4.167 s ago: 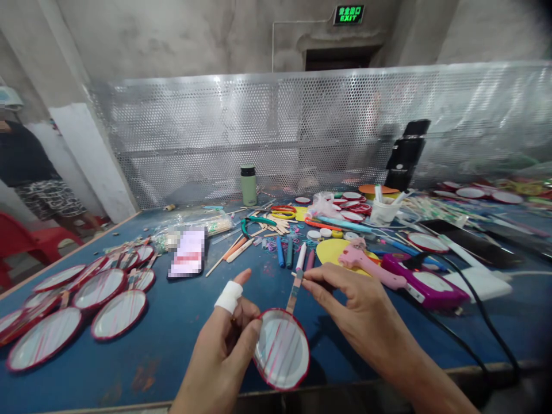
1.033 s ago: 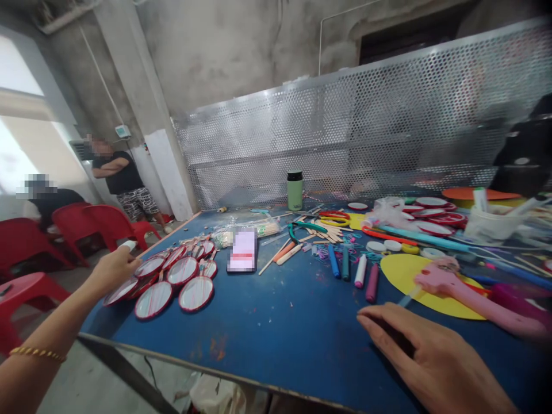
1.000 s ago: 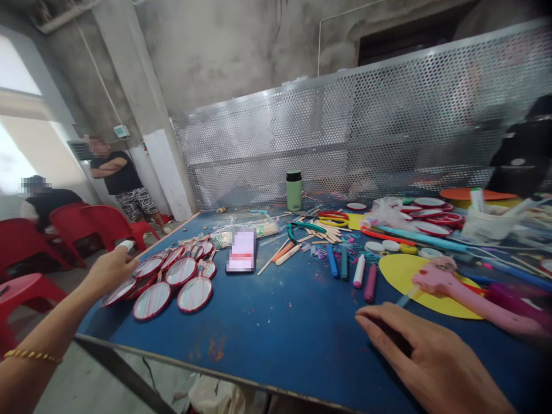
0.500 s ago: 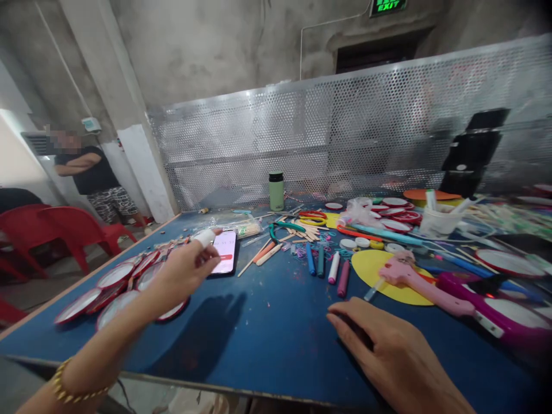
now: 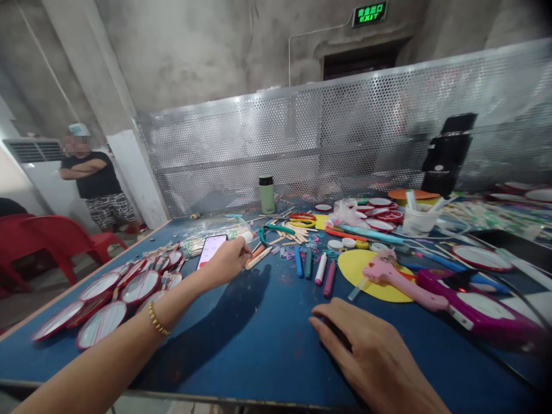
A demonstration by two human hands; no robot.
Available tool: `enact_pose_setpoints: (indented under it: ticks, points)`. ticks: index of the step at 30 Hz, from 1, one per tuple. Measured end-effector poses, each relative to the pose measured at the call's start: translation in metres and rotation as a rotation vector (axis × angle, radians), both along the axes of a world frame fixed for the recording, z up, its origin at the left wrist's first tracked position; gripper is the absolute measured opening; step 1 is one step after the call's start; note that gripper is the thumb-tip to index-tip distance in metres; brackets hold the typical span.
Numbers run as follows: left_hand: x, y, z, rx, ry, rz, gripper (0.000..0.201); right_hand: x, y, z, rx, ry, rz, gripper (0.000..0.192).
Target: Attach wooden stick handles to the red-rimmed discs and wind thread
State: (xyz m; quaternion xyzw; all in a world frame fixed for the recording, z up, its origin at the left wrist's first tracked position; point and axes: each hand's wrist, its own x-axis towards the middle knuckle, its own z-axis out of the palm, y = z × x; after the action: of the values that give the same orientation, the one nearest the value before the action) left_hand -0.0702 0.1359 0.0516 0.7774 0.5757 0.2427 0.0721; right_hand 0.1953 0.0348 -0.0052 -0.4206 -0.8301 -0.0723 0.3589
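My left hand (image 5: 227, 261), grip loosely curled and empty, reaches the craft sticks (image 5: 259, 257) beside the phone (image 5: 211, 250): light, stiff, best pinched mid-length. Right hand (image 5: 366, 356) rests flat on the tabletop (image 5: 267, 345).

The right hand (image 5: 371, 356) lies palm down, so what is under it is hidden, and the bottom edge cuts off its wrist; the far right table things are blurry

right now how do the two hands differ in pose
The left hand is stretched far out over the blue table, fingers curled near the wooden sticks beside the phone; the right hand lies close in, palm down, fingers spread flat. The left wears a white finger wrap; the right is bare. Both hold nothing visible.
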Motion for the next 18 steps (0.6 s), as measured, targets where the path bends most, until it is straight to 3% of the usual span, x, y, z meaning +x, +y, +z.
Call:
enact_pose_setpoints:
  ticks: [5,9,18]
  points:
    - [0.023,0.005,0.009,0.019,-0.002,-0.102,0.015,-0.001,0.001,-0.002,0.028,-0.011,-0.004,0.021]
    - [0.042,0.018,0.008,0.048,0.013,-0.180,0.025,-0.002,0.001,-0.004,0.068,-0.021,-0.010,0.023]
    - [0.055,0.050,0.003,0.105,0.016,-0.207,0.028,-0.004,-0.002,-0.005,0.122,-0.042,0.003,0.023]
